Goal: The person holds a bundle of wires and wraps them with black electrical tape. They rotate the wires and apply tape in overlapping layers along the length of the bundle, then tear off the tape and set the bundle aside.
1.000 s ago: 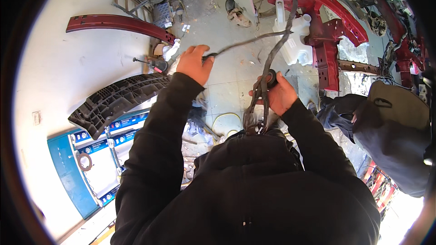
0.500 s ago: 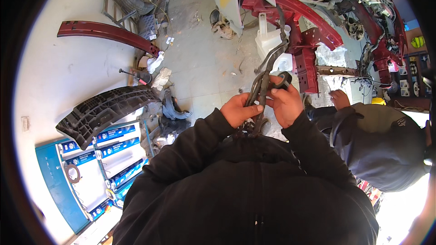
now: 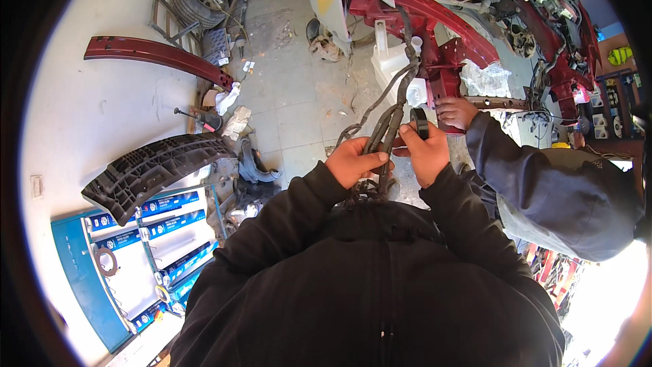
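Note:
A dark wiring harness runs from the dark red car frame down to my hands, wrapped in black tape and splitting into branches. My left hand is closed around the harness, its thumb lying across the strands. In my right hand is a roll of black tape, held on edge between thumb and fingers close beside the harness. The lower end of the harness hangs near my jacket, where its detail is too dark to tell. A white plastic reservoir sits behind the harness.
At the right a co-worker's hand touches the red frame. A black plastic bumper part and a red bumper beam lean along the left wall. Below them stands a blue rack of boxes. A tire lies at the far left.
My right hand has turned the tape roll more upright beside the harness. A side branch now hangs out to the left. The co-worker's arm has reached forward to the red frame.

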{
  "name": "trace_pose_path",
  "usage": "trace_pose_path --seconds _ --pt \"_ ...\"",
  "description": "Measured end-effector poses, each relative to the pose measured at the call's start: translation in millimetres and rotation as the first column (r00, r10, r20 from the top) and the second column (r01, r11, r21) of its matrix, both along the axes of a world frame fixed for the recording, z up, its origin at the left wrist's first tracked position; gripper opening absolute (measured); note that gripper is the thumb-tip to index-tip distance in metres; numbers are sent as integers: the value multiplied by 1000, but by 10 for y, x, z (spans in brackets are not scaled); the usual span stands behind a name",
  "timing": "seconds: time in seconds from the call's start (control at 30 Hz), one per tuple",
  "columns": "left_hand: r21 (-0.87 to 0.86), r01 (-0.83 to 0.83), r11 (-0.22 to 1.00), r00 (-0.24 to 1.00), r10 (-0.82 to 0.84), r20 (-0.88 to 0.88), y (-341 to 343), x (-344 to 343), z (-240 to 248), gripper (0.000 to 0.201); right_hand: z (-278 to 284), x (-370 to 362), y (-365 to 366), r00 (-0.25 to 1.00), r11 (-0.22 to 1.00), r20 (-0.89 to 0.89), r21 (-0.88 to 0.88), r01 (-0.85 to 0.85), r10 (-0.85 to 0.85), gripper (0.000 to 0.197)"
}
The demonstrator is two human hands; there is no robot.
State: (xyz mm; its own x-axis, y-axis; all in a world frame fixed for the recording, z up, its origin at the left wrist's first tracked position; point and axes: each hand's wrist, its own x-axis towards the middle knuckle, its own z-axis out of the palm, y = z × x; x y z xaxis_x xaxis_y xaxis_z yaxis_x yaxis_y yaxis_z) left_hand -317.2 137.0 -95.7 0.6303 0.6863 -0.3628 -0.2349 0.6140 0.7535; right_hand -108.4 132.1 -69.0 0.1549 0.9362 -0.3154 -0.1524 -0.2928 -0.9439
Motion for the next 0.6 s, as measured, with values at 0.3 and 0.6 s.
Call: trace_pose_path --seconds 0.3,0.6 --pt "-121 -13 993 986 33 163 -28 -226 -4 25 -516 326 -540 973 891 89 -426 -157 215 28" --pt "-173 -20 985 999 13 -43 -25 -221 172 24 -371 419 -310 850 955 436 -162 -248 295 36"
